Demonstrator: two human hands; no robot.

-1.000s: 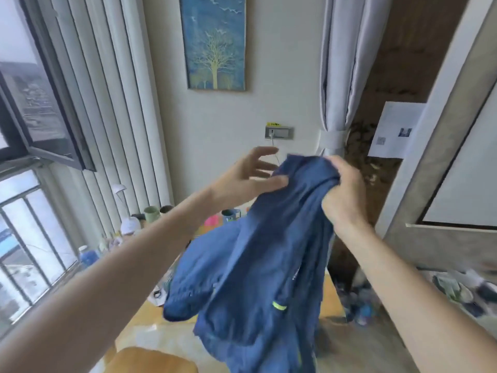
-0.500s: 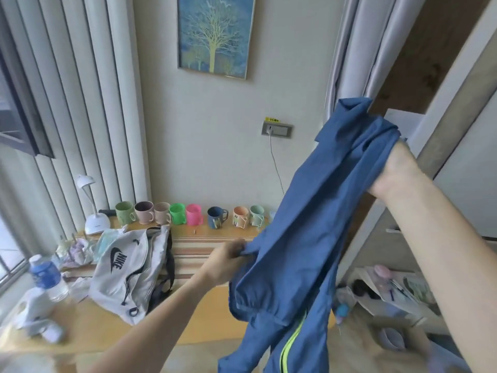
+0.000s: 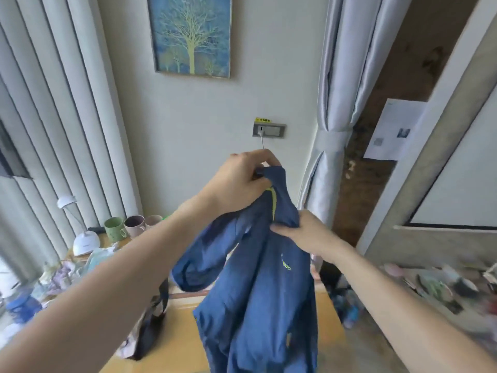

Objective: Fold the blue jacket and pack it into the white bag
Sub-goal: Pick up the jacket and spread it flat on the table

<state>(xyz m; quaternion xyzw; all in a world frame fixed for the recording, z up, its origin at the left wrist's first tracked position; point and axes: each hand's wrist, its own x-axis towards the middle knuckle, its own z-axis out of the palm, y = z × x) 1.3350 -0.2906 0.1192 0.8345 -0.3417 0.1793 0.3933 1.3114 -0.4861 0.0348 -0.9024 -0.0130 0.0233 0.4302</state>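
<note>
The blue jacket (image 3: 258, 286) with a yellow-green zip hangs in the air above the wooden table (image 3: 317, 324). My left hand (image 3: 239, 181) pinches its collar at the top. Lower and to the right, my right hand (image 3: 304, 235) grips the cloth just under the collar. One sleeve loops down on the left. The white bag (image 3: 145, 327) lies on the table under my left forearm, which hides most of it; only a dark strap and a pale edge show.
Several mugs (image 3: 115, 228) line the back of the table, next to a small white lamp (image 3: 83, 240). Crumpled cloths and a bottle (image 3: 22, 305) sit at the left. A curtain (image 3: 330, 146) hangs at the right, with a cluttered shelf (image 3: 435, 286) beyond.
My left hand rose from the jacket's lower edge to the collar. My right hand came down from high on the right to just below the collar. The jacket now hangs in the middle.
</note>
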